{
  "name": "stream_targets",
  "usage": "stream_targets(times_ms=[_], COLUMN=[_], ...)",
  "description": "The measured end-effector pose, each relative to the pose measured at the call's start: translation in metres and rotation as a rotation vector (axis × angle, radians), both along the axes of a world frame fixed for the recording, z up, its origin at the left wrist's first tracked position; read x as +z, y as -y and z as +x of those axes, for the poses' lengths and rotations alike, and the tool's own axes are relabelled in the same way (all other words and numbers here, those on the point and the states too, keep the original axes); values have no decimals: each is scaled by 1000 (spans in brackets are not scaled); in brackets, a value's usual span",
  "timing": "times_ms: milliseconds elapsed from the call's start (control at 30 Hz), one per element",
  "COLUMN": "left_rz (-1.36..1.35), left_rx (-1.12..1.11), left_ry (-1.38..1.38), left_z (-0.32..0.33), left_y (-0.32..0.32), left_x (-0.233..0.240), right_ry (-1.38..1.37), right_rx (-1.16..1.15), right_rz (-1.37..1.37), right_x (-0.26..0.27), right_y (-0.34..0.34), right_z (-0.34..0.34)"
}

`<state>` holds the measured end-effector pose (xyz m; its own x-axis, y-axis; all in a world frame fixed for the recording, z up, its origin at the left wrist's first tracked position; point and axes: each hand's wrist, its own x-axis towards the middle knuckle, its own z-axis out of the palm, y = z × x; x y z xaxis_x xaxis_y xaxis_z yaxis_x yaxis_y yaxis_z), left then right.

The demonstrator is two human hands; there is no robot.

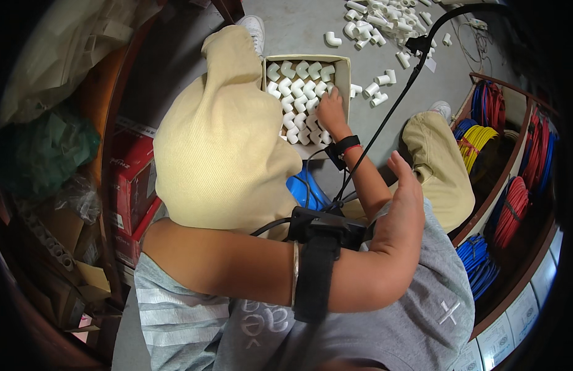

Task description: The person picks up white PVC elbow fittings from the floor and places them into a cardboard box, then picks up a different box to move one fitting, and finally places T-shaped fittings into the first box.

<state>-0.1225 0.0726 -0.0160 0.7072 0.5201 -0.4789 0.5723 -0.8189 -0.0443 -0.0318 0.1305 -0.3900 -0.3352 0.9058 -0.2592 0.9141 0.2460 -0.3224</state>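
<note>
A carton (342,69) stands on the floor between my legs, with rows of white plastic pipe elbows (299,103) laid out inside. My right hand (332,111) reaches into its right side. The fingertips grip a white pipe elbow (330,86) at the end of a row and partly cover it. My left forearm lies across my lap, wearing a black strap and a bangle. At its end, my left hand (401,204) is raised beside my right upper arm, fingers extended, with nothing seen in it.
Loose white pipe fittings (393,23) lie heaped on the floor at the upper right. Coiled cables (476,141) fill a rack on the right. Red boxes (131,185) stand at left beside a shelf. A black cable (397,106) crosses near my right arm.
</note>
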Motion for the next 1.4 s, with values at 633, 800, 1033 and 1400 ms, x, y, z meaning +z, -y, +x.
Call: stream_targets(times_ms=[633,800,1033,1400], left_rz=[84,56,70,23], left_rx=[-1,86,-3,-46], left_ry=[-2,2,-30,-51], left_z=[3,5,5,4], left_y=[10,10,12,6], left_x=[-9,-4,-17,-9], right_ry=[-145,-99,-236,-50], right_rx=[-167,-81,-283,-257], right_rz=[-60,267,9,-206], right_x=[-18,-45,-13,-20], right_y=[35,47,49,16], right_z=[18,23,3,8])
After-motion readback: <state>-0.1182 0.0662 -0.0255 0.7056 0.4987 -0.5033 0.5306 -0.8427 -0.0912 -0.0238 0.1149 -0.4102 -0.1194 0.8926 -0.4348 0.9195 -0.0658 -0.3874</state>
